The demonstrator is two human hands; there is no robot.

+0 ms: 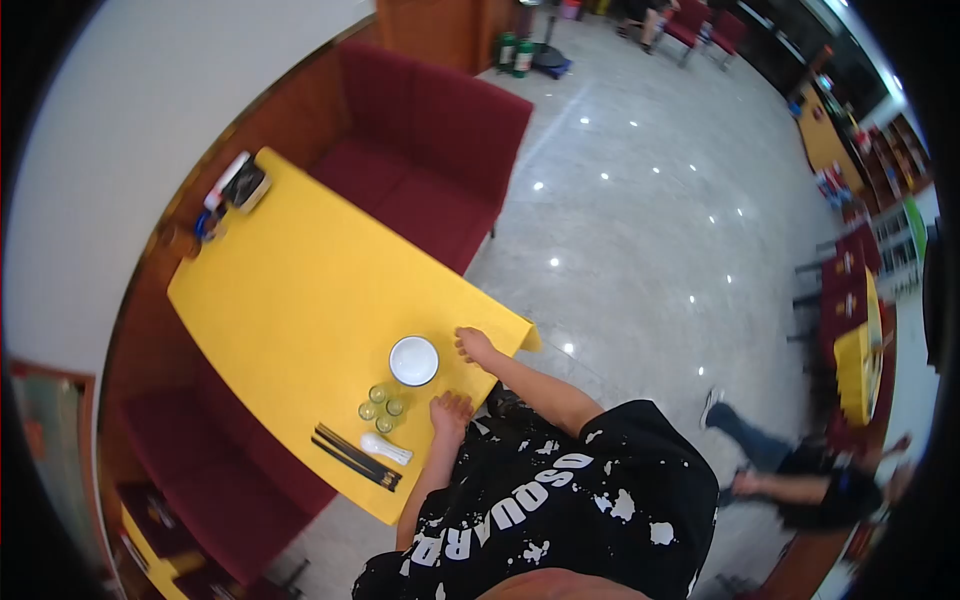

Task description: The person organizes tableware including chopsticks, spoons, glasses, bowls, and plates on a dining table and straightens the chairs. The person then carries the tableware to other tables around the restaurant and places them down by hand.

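Observation:
Above the near edge of a yellow table (300, 270), my left hand (452, 408) has its fingers apart and holds nothing. Beside it stand several small greenish glasses (378, 394) in a cluster. My right hand (474, 346) is just right of a round white bowl (413, 361) with a dark rim, without touching it. Its fingers are loosely bent and apart, with nothing visible in them. White spoons (385, 449) lie together near the left forearm. Past them are several black chopsticks (355, 460), laid side by side in a row.
Dark red bench seats (420, 150) flank the table. At its wall end stand a tissue box (245, 185) and a brown container (181, 241). A person (810, 485) in dark clothes is on the right. Grey tiled floor (620, 240) extends beyond, with green bottles (522, 58) by a doorway.

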